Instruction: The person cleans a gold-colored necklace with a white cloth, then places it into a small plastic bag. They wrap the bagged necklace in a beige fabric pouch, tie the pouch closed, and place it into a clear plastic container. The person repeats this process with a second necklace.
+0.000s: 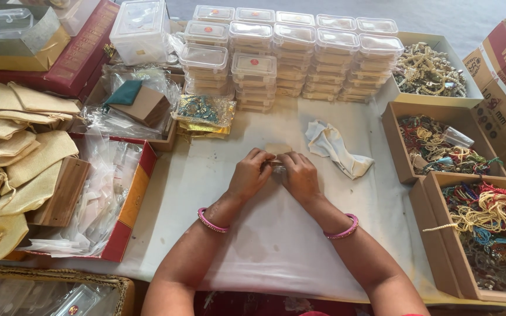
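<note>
small tan pouch (277, 150), flat on the white cloth, near edge pinched between both hands; mostly hidden by fingers

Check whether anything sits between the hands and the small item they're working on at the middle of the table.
Nothing visible does. The left hand and right hand already meet on the small item, fingers closed around it. The white cloth lies to the right of it, apart from both hands.
</note>
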